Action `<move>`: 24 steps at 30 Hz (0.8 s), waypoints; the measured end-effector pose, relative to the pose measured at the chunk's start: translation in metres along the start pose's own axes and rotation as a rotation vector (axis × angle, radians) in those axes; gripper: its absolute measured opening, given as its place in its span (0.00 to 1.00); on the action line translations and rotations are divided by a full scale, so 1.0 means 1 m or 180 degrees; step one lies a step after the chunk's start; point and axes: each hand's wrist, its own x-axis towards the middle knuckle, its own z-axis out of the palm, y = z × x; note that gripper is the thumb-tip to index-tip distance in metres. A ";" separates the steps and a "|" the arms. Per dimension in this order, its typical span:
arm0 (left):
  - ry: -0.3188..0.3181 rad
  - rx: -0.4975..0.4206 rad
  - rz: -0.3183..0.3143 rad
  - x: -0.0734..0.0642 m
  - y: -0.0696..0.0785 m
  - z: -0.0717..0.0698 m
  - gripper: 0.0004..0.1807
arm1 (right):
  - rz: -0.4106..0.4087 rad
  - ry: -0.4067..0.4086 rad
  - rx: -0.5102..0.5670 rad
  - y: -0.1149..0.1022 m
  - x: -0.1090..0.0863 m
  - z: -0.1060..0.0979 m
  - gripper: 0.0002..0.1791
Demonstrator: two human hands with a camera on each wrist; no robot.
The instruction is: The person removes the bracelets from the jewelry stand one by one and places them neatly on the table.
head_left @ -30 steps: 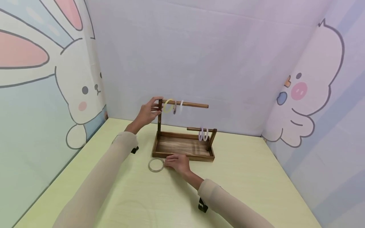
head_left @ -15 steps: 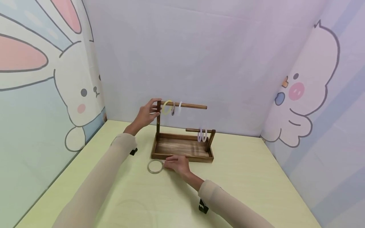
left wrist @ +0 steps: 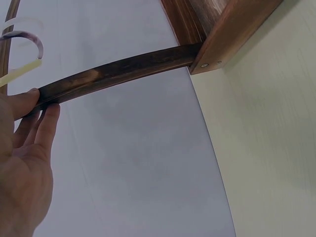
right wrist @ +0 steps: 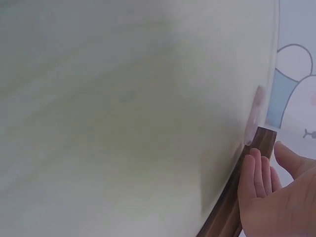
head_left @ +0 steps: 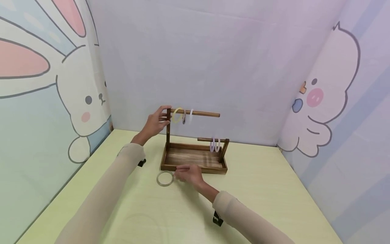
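A dark wooden bangle stand [head_left: 168, 135] has a tall post, a short post, two rods and a tray base. My left hand [head_left: 154, 123] pinches the tall post near its top, thumb and fingers on opposite sides in the left wrist view. Yellow [head_left: 173, 118], brownish [head_left: 184, 117] and white [head_left: 191, 116] bangles hang on the upper rod. Lavender [head_left: 211, 145] and pale [head_left: 218, 145] bangles hang on the lower rod. Flat on the table lies a greyish bangle [head_left: 165, 185]. My right hand [head_left: 191, 175] is beside it, at the tray's front edge, thumb apart from the extended fingers.
The stand is on a pale yellow table [head_left: 259, 189], close to the back curtain [head_left: 243, 67]. Cartoon-printed curtains [head_left: 82, 98] flank the table on both sides. A dark band [head_left: 217, 218] shows under the right sleeve.
The head view has shifted slightly, so the scene sits a little further left and lower. My left hand keeps its grip on the post; the right fingers have moved slightly beside the greyish bangle.
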 end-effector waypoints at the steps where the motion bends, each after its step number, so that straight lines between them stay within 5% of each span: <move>1: -0.0003 0.0001 0.0000 0.000 0.000 0.000 0.36 | -0.0030 0.0018 0.0009 -0.002 0.000 -0.001 0.14; 24: -0.0014 -0.0015 -0.0014 0.000 -0.001 0.000 0.38 | -0.0276 0.0217 -0.0265 -0.035 0.035 -0.041 0.14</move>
